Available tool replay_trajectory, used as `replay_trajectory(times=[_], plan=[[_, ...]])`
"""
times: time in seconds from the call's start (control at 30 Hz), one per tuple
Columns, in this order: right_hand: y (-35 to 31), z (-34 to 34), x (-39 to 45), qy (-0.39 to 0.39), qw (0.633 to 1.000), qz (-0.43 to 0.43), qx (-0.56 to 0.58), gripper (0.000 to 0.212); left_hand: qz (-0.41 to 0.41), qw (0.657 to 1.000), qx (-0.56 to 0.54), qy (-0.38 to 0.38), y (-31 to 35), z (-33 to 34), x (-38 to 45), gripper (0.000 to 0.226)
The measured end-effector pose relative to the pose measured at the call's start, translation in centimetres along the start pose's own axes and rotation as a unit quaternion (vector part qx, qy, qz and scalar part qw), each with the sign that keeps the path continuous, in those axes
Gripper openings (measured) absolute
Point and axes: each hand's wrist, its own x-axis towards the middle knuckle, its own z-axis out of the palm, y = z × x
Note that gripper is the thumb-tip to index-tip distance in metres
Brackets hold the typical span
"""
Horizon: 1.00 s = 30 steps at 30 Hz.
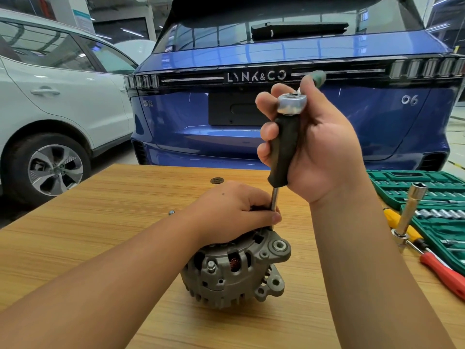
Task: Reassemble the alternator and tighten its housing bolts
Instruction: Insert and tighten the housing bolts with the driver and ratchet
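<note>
Presently the alternator (236,268) stands on the desk (100,222), near its front edge, housing halves closed together and a mounting lug facing right. Left hand (236,207) rests on top of the housing, fingers curled round the lower shaft (275,200) of the driver (284,147), guiding it. Right hand (314,142) is wrapped round the driver's black handle, held upright above the unit; a ratchet head (292,103) sits on the handle's top end. The tip meets the housing rim just behind the upper lug; the bolt itself is hidden by the left fingers.

Judgement: step in hand is running down a housing bolt, with reassembly of the body seemingly done. Whether this bolt is seated cannot be told.

Next move calls for keeping the shaft plumb over the bolt, the left hand bracing the unit against turning, and steady rotation from the right. Remaining bolts round the rim would then need the same, evenly.

A socket set (427,197) and a red-handled tool (445,273) lie to the right
</note>
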Motion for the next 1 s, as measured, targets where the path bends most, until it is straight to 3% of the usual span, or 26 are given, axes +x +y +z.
replay_trajectory(times=[0.1, 0.37, 0.7, 0.77, 0.87, 0.93, 1.0], plan=[[0.4, 0.4, -0.1, -0.027, 0.999, -0.031, -0.001, 0.014, -0.003, 1.0, -0.016, 0.015, -0.2, 0.1, 0.0, 0.015], [1.0, 1.6, -0.5, -0.001, 0.991, -0.129, 0.035, 0.015, 0.001, 1.0, -0.029, 0.007, 0.0, 0.0, -0.1, 0.011], [1.2, 1.8, 0.0, 0.081, 0.979, -0.161, -0.095, 0.018, -0.028, 0.999, 0.009, 0.023, -0.1, 0.6, 0.4, 0.019], [0.9, 2.4, 0.7, 0.114, 0.983, -0.117, -0.079, 0.015, -0.032, 0.999, 0.004, 0.015, -0.3, 0.6, 0.4, 0.018], [-0.2, 3.5, 1.8, 0.165, 0.974, 0.024, -0.154, 0.02, -0.037, 0.999, 0.003, 0.021, -0.5, 0.6, 0.5, 0.02], [-1.3, 3.7, 2.3, 0.152, 0.955, 0.102, -0.234, 0.036, -0.039, 0.999, 0.008, 0.024, -0.5, 0.6, 0.5, 0.022], [-2.3, 3.9, 2.4, 0.121, 0.931, 0.136, -0.315, 0.033, -0.039, 0.999, 0.013, 0.025, -0.4, 0.6, 0.5, 0.023]])
